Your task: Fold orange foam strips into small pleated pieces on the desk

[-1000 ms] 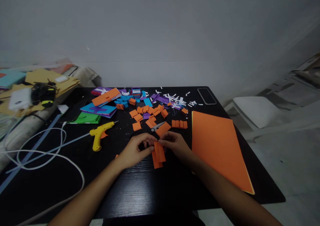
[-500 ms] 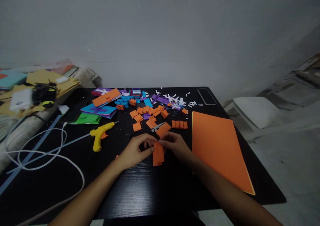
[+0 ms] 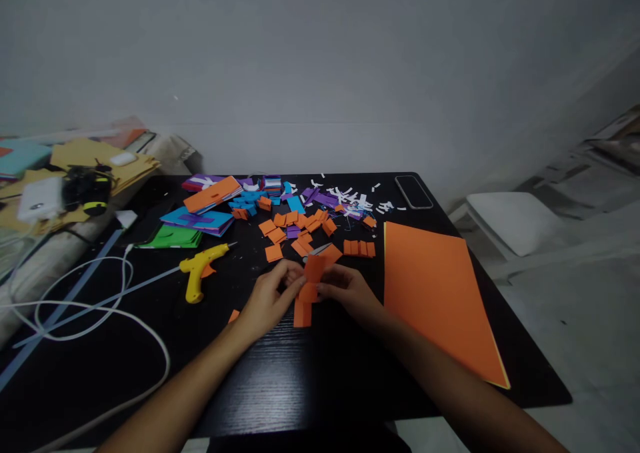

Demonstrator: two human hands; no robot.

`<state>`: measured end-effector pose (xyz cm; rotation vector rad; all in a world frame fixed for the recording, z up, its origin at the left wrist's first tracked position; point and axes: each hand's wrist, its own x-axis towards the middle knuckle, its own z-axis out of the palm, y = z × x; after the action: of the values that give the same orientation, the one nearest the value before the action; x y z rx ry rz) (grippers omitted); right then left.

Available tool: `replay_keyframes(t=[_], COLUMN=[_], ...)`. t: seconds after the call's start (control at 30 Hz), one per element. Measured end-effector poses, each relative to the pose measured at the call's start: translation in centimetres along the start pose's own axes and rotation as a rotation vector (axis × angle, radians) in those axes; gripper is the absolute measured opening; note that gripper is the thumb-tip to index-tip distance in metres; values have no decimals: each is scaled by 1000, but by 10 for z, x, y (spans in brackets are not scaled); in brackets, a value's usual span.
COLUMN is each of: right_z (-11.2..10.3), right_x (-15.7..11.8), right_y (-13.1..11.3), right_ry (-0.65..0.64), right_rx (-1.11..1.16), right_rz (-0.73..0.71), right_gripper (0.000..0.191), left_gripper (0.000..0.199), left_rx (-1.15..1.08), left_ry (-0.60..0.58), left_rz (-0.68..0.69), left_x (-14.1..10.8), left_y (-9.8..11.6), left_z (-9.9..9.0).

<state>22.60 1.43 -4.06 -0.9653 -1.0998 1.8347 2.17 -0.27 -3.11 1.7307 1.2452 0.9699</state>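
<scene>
Orange paper point(image 3: 314, 271) now turned upward

The paper now rises above the grip and also hangs below it; half a second ago it only hung, so its layers seem to be being parted or refolded. The left hand point(image 3: 270, 298) and right hand point(image 3: 353, 291) both pinch it over the tabletop point(image 3: 270, 386). It now overlaps the scissors point(image 3: 320, 249) in view; loose orange pieces point(image 3: 273, 253) beyond lie unmoved
</scene>
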Motion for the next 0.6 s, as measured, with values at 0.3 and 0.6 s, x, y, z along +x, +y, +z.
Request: replay_keyframes(t=[0.3,0.6], right_z=[3,6], right_x=[-2,-10], right_y=[3,0], right_ry=[133,178], right_rx=[-48,-258], right_rz=[-121,-232], right_gripper=[41,24], left_gripper=[10,19], left_rx=[16,-22], left_ry=[57,113], left_rz=[30,56], left_x=[-4,-2], left_y=[-1,2], left_z=[5,4])
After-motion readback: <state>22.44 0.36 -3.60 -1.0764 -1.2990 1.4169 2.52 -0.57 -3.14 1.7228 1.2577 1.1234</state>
